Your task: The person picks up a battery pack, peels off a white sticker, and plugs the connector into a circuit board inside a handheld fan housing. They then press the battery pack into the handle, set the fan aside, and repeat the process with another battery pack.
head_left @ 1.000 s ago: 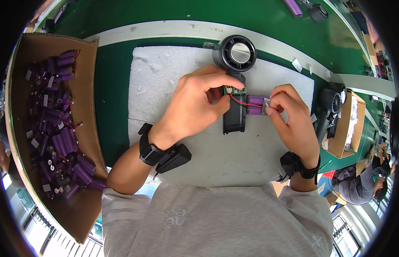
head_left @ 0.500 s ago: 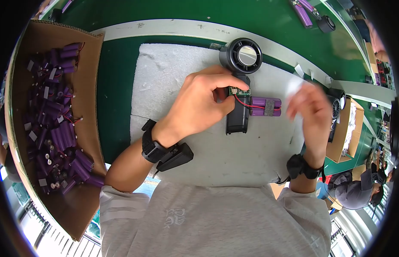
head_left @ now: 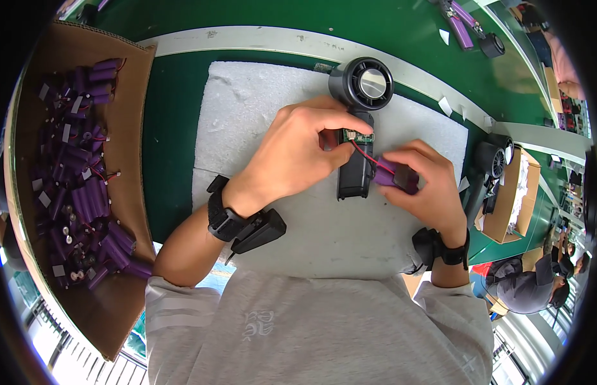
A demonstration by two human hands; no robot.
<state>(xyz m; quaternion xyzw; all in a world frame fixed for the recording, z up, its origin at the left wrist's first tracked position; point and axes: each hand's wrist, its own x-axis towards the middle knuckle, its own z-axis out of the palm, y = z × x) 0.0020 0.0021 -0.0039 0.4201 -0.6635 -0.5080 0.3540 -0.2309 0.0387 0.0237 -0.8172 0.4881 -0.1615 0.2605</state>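
A black handheld fan (head_left: pixel 355 176) lies on a white foam sheet (head_left: pixel 240 96), its round head pointing away from me. Its handle is uncovered near the neck, where a small green circuit board (head_left: pixel 359 136) shows. My left hand (head_left: pixel 305 147) grips the handle beside that board, thumb and forefinger curled round it. A purple battery pack (head_left: pixel 385 173) with a grey patch sits in my right hand (head_left: pixel 426 183), pinched between thumb and fingers just right of the handle. Red wires (head_left: pixel 369 156) run from the board to the pack.
At left stands a cardboard box (head_left: pixel 128 192) full of purple battery packs (head_left: pixel 90 202). More black fans (head_left: pixel 487 160) lie at right beside a smaller carton (head_left: pixel 526 199). Across the white rail (head_left: pixel 247 40), fan parts (head_left: pixel 465 32) rest on the green table. A person (head_left: pixel 526 285) sits far right.
My right hand has come in from the right and taken hold of the battery pack, tilting it. A white scrap now lies near the rail. My left hand keeps its grip.
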